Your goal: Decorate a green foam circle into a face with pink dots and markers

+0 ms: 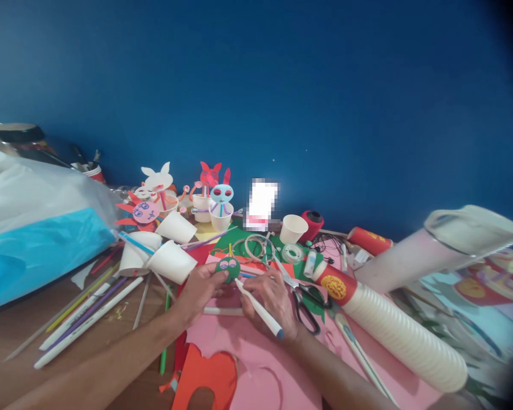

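Between the fingers of my left hand [203, 290] is a small round green paper face [228, 269] with two pale eyes on it. My right hand [271, 302] grips a white marker [260, 310] with a blue end, its tip at the lower right edge of the green face. Pink paper sheets [256, 353] lie under both hands. An orange paper piece with a cut-out curve [222, 370] rests on the pink near my left forearm. Just right of my right hand are scissors with black handles [308, 304].
White paper cups [173, 262] and paper animal figures [144, 212] stand behind on the left. Markers [89, 324] lie on the brown table. A long stack of cups [406, 336] slants at the right. A blurred bright screen [263, 199] leans at the blue wall [256, 102].
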